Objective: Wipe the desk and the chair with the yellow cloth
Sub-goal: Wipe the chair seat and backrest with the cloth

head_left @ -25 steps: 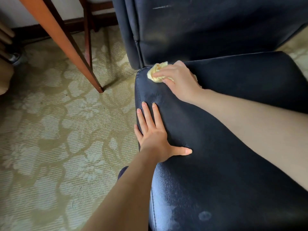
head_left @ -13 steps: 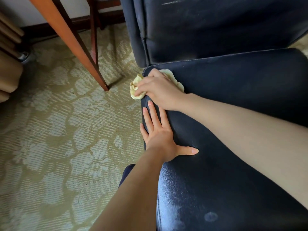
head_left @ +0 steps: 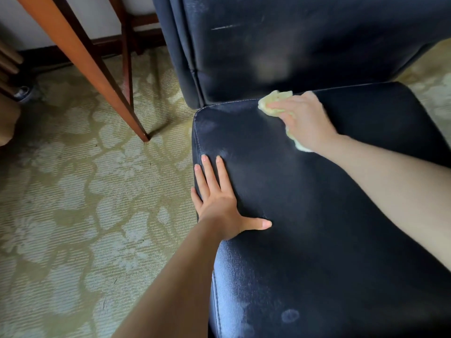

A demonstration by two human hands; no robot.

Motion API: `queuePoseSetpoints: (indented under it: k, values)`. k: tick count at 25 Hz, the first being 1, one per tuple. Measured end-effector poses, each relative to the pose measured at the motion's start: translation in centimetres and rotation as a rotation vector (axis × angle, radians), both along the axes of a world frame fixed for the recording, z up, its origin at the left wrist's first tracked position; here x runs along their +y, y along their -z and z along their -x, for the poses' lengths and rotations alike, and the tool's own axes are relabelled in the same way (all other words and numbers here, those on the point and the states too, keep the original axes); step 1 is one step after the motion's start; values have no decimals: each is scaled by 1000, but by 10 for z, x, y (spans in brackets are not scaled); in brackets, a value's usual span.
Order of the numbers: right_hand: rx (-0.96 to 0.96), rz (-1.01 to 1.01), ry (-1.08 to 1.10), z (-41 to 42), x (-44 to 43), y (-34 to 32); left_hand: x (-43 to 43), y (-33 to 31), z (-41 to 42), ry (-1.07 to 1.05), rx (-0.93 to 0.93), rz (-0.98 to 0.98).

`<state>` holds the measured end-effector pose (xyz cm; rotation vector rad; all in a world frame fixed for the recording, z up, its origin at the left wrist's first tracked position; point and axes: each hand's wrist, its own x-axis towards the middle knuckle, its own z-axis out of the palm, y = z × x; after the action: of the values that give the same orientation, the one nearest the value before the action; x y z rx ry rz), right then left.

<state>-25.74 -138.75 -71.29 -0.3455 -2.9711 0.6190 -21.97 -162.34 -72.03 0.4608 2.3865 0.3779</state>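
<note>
A dark blue leather chair (head_left: 317,215) fills the right half of the view, its seat dusty with pale smears and its backrest rising at the top. My right hand (head_left: 305,118) presses the bunched yellow cloth (head_left: 274,102) onto the rear of the seat, close to the backrest seam. The cloth sticks out ahead of the fingers and behind the wrist. My left hand (head_left: 219,201) lies flat on the seat's left edge, fingers spread, holding nothing. The desk shows only as a slanted wooden leg (head_left: 92,69) at the upper left.
A patterned beige-green carpet (head_left: 73,203) covers the floor left of the chair. A second darker wooden leg (head_left: 127,57) stands behind the slanted one, near a dark skirting board. Folded curtain fabric (head_left: 7,76) hangs at the far left edge.
My right hand has swept the cloth from the seat's rear left corner rightwards along the back seam. The left hand has stayed flat on the seat edge.
</note>
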Motion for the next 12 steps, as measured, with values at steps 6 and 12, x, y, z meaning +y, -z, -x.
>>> queuePoseSetpoints:
  k: [6, 12]
  values:
    - [-92, -12, 652, -15, 44, -6, 1, 0, 0, 4, 9, -2]
    - [-117, -55, 669, 16, -5, 2, 0, 3, 0, 12, 21, 3]
